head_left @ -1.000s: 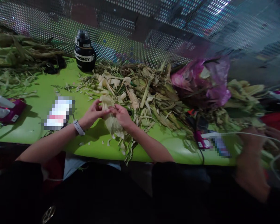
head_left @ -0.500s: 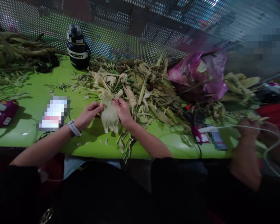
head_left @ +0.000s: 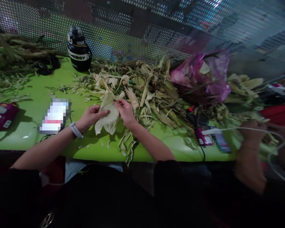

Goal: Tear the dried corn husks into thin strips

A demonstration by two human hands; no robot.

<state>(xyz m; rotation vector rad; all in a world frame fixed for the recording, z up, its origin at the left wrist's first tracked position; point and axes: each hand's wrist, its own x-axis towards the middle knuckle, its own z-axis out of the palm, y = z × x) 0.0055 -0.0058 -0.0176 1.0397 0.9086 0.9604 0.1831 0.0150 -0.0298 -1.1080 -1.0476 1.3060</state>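
A pale, thin corn husk [head_left: 108,119] is spread between my two hands, above the front part of the green table [head_left: 72,141]. My left hand [head_left: 91,117] pinches its left side, thumb lying across the front. At the husk's upper right edge, my right hand [head_left: 125,112] grips it between thumb and fingers. The husk's frayed lower end hangs free. Just behind my hands lies a heap of dry corn husks and leaf strips [head_left: 144,82]. Small husk scraps are scattered on the table below my hands.
A black bottle [head_left: 79,52] stands behind, before a perforated metal screen [head_left: 123,34]. A phone [head_left: 54,116] lies left, near a purple device [head_left: 4,115]. Rightward are a pink plastic bag [head_left: 204,79], another purple device [head_left: 204,137], a second phone [head_left: 220,141], a white cable and another person's hands [head_left: 253,133].
The husk has been spread wider and tilted, its lower end swinging left. My left thumb has slid right onto its face. My right hand stays nearly in place.
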